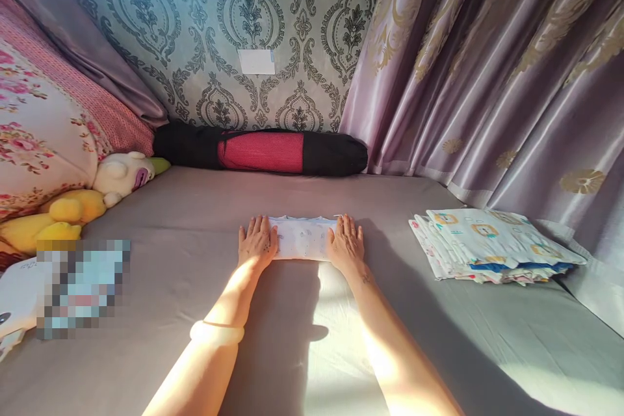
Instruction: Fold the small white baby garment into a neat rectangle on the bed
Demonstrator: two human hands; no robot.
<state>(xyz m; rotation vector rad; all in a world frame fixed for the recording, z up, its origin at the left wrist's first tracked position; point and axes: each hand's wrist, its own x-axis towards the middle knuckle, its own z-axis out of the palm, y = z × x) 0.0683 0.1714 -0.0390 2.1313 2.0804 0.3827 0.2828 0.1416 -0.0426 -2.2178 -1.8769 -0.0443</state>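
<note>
Both my forearms stretch out from under the camera across the bed (302, 364), which is covered in a smooth grey-brown sheet, and a pale bangle (217, 331) sits on my left wrist. My left hand (257, 242) lies flat, palm down and fingers spread, on the left end of a small folded cloth (303, 238); my right hand (346, 242) lies the same way on its right end. Neither grip is closed on anything: both are open and simply pressing down.

That folded cloth is white with a faint, fine print, folded into a short, wide rectangle. It lies flat on the sheet in the middle of the bed, between my hands and touching both.

Off to the right, well apart from my right hand, a stack of folded clothes (492, 245) rests on the bed, white with small coloured motifs and a blue edge showing low in the pile. Behind it hang mauve curtains (487, 65) with gold flowers. Straight beyond the cloth, against the patterned wall (253, 19), lies a long black bag (263, 151) with a red middle band; I cannot see what it holds. At the far left a white plush toy (121, 172) and a yellow plush toy (53, 218) lean beside a floral pillow (39, 136). Nothing lies between my hands and the cloth.
</note>
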